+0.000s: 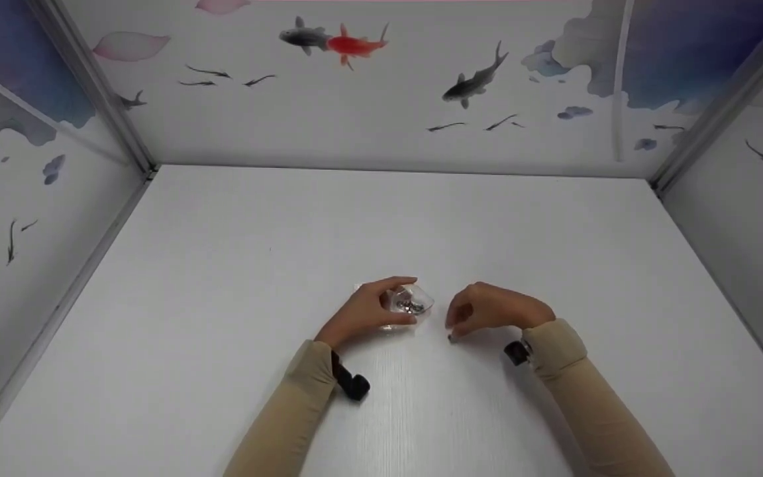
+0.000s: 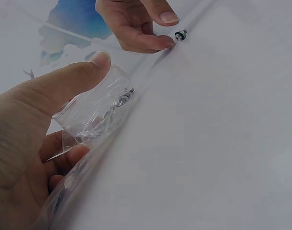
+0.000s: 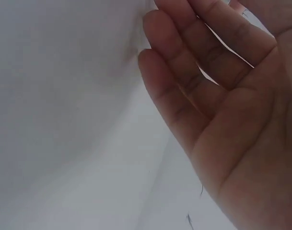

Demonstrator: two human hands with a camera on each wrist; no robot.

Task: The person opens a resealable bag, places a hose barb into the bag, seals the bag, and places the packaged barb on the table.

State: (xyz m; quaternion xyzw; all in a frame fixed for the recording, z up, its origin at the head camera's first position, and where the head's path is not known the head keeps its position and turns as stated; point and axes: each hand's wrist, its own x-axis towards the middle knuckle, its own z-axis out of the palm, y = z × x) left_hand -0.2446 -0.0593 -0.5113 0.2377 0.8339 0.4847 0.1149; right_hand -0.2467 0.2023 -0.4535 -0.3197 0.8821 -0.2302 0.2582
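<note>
My left hand [image 1: 371,306] holds a clear plastic bag [image 2: 95,112] between thumb and fingers. Several small metal parts [image 1: 410,307] lie inside the bag, too small to name exactly. To its right, my right hand [image 1: 484,308] is low over the table with fingers loosely bent. Just beyond its thumb and forefinger is a small metal fitting with a dark ring [image 2: 181,35]; the thumb and forefinger look parted, not pinching it. In the right wrist view, the palm and several fingers [image 3: 177,91] show, while the fitting is out of sight.
Both hands are over a white tabletop [image 1: 275,238]. A back panel [image 1: 368,119] printed with fish stands at the far edge, with side panels left and right. Each wrist wears a small black camera, such as the left one's black housing [image 1: 355,387].
</note>
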